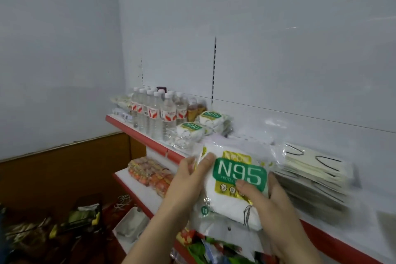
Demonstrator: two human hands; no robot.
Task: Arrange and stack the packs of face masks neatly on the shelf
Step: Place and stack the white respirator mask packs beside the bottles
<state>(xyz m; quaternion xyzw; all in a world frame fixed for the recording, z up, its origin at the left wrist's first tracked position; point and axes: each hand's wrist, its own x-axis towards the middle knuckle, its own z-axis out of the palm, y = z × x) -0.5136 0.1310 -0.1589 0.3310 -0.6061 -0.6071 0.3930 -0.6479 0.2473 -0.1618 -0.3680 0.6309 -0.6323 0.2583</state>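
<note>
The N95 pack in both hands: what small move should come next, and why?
Probably carry the N95 pack up and back to the shelf and lay it flat on the N95 stacks beside the water bottles. The left hand and right hand grip it by its sides in front of the shelf edge, and those stacks show the same green label.

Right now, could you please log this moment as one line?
phase: holding | left hand: grips N95 pack | right hand: grips N95 pack | shelf: two N95 stacks beside water bottles
</note>
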